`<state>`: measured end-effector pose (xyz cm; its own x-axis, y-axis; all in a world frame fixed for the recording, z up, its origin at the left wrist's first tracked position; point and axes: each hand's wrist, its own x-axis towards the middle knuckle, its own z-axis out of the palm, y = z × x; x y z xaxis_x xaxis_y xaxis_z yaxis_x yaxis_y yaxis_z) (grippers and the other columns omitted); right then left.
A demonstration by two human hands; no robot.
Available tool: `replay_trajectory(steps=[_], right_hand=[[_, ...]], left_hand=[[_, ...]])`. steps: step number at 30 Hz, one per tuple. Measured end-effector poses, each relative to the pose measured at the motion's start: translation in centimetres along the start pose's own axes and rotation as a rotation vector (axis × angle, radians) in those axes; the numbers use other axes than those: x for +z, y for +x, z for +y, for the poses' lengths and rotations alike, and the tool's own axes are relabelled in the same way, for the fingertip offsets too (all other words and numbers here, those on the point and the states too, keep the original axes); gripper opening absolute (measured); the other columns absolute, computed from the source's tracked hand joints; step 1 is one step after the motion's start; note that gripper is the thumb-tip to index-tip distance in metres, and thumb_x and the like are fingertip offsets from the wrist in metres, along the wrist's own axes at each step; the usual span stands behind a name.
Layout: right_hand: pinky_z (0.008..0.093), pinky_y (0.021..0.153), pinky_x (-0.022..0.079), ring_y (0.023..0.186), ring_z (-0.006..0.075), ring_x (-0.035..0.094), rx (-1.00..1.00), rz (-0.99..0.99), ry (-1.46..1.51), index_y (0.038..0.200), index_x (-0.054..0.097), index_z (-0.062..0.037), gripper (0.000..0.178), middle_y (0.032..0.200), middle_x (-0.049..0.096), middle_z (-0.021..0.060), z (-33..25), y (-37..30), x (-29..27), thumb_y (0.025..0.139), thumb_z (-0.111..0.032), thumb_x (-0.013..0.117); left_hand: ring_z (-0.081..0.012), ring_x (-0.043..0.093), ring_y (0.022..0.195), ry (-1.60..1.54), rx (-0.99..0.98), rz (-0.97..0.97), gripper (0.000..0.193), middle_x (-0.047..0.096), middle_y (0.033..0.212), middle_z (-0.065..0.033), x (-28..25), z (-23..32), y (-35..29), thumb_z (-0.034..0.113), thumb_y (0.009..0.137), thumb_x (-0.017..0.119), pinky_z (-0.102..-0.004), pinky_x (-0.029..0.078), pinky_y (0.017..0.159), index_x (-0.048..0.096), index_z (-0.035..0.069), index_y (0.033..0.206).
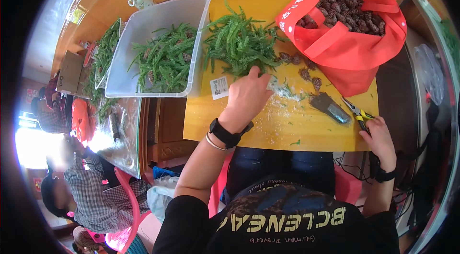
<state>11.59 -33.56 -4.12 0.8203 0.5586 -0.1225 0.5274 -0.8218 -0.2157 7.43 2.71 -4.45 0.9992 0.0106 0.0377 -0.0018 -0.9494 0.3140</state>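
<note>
Green sprigs: a loose heap (pixel 237 45) at the upper middle of the yellow worktop (pixel 215 122), between the clear bin and the red bag; stems overlap too closely to be counted
Left hand: the left hand (pixel 247 92) reaches into the near edge of the heap, fingers bent; their tips are partly lost among the needles, so whether they pinch a sprig I cannot tell
Right hand: the right hand (pixel 381 136) is curled round the yellow-and-black handles of the pliers (pixel 361 116) at the worktop's right edge; the palm side is hidden
Pliers' tips: pointing up and left, near the wrapped bundle; too small to tell whether they meet
Wrapped bundle: thin dark pieces (pixel 330 108) in shiny clear wrap, their kind hard to make out
Loose cones: a few brown ones (pixel 305 74) between heap and bag, some overlapping
Red bag: the bag (pixel 352 60) gapes open with many cones (pixel 342 10) inside; its depth is hidden
Clear bin: the bin (pixel 125 57) holds more sprigs (pixel 167 62), which partly cover some cones
White label: a small sticker (pixel 220 88) just left of the left hand
Far left: a co-worker in a checked shirt (pixel 96 201), bent by the lens, beside a glossy table (pixel 108 139)
</note>
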Motion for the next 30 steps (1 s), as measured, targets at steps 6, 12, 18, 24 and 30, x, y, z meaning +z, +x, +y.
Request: replay_trajectory(steps=[6, 12, 18, 24, 30], right_hand=[[0.0397, 0.072, 0.043, 0.085, 0.0348, 0.052, 0.039, 0.155, 0.116, 0.077, 0.054, -0.0011, 0.010, 0.078, 0.055, 0.0156, -2.6, 2.3, -1.2, 0.073, -0.007, 0.061], [0.0375, 0.067, 0.045, 0.078, 0.0307, 0.056, -0.205, 0.195, 0.197, 0.081, 0.058, -0.0054, 0.006, 0.081, 0.058, 0.0103, -7.9, 9.1, -0.9, 0.077, -0.010, 0.057], [0.0391, 0.066, 0.047, 0.077, 0.0298, 0.059, -0.223, 0.003, 0.098, 0.077, 0.062, -0.0080, 0.008, 0.076, 0.061, 0.0102, -8.8, 13.1, 1.2, 0.073, -0.014, 0.059], [0.0414, 0.064, 0.047, 0.074, 0.0308, 0.059, -0.216, -0.028, 0.121, 0.074, 0.062, -0.0092, 0.008, 0.071, 0.061, 0.0106, -8.4, 13.7, 1.9, 0.072, -0.016, 0.060], [0.0426, 0.066, 0.045, 0.076, 0.0316, 0.059, -0.161, -0.076, 0.307, 0.079, 0.059, -0.0073, 0.011, 0.075, 0.062, 0.0111, -7.9, 14.2, 1.8, 0.073, -0.016, 0.060]], left_hand=[[-0.0307, 0.059, 0.076, -0.047, -0.027, 0.068, 0.025, 0.056, 0.091, -0.0083, 0.3, -1.4, -0.6, 0.022, 0.074, 0.066, -0.0397, 0.047, 0.063, 0.061, 0.011, 0.096], [-0.0304, 0.059, 0.072, -0.034, 0.025, 0.134, 0.024, 0.055, 0.089, -0.0082, -0.5, 0.6, -1.6, 0.019, 0.073, 0.066, -0.0381, 0.049, 0.061, 0.060, 0.010, 0.094], [-0.0315, 0.058, 0.084, -0.392, 0.244, 0.147, 0.028, 0.056, 0.103, -0.0091, 2.5, 3.1, 0.6, 0.012, 0.074, 0.063, -0.0381, 0.048, 0.070, 0.057, 0.008, 0.102], [-0.0334, 0.059, 0.083, -0.154, 0.267, 0.059, 0.036, 0.052, 0.103, -0.0160, 4.8, 4.7, 4.4, 0.006, 0.074, 0.051, -0.0405, 0.049, 0.067, 0.050, 0.007, 0.110], [-0.0313, 0.061, 0.075, -0.059, 0.190, 0.003, 0.022, 0.051, 0.095, -0.0168, 5.6, 4.8, 6.2, 0.006, 0.074, 0.050, -0.0392, 0.050, 0.062, 0.052, 0.006, 0.096]])
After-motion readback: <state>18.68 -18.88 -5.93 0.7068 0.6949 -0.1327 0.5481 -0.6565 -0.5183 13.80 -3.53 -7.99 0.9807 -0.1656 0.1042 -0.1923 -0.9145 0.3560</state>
